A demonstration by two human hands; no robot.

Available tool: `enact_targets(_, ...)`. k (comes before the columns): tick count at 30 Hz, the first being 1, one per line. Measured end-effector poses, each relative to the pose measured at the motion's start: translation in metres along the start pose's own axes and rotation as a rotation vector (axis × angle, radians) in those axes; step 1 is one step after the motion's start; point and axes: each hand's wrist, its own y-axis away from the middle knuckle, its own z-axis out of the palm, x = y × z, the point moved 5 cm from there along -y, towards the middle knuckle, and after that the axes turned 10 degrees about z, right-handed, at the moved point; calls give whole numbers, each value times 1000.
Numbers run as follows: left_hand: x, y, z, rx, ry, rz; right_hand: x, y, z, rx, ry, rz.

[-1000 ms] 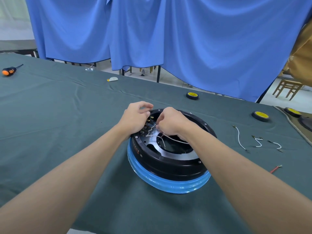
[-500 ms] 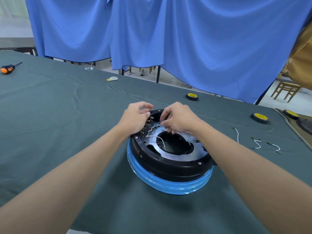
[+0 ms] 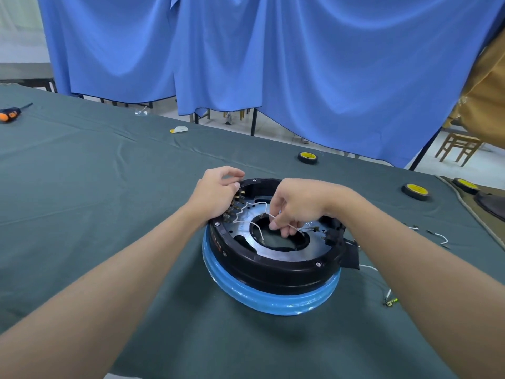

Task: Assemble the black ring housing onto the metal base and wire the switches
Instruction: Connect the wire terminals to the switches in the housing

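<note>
- Glossy black ring housing (image 3: 273, 269) sat on the round metal base (image 3: 319, 246), middle of the table (image 3: 95, 214); red side lettering unreadable.
- Left hand (image 3: 216, 192) curled round its far-left rim.
- Right hand (image 3: 300, 206) pinched a thin white wire (image 3: 296, 228).

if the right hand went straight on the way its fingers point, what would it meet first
Probably the dark green cloth through the central hole of the silver metal plate: the right hand, pinching a thin white wire, points down into that opening. Depth is unclear; it might graze the hole's edge.
</note>
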Motion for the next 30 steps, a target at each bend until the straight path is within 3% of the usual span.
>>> enact_targets(6,0,0,0,-2,-1,4,-4,3,-10,311,1,-89)
enact_targets(12,2,0,0,2,-14,12,-5,-1,14,136,-331,-80)
enact_targets(17,1,1,0,-7,-19,16,-11,-2,12,138,-662,-60)
enact_targets(22,0,-1,0,-12,-10,12,-7,3,-9,314,-249,-64)
enact_targets(26,-2,-2,0,-5,-6,6,-4,7,-15,261,-64,-74)
enact_targets(30,-1,-1,0,-2,-5,10,4,1,-2,108,-47,-11)
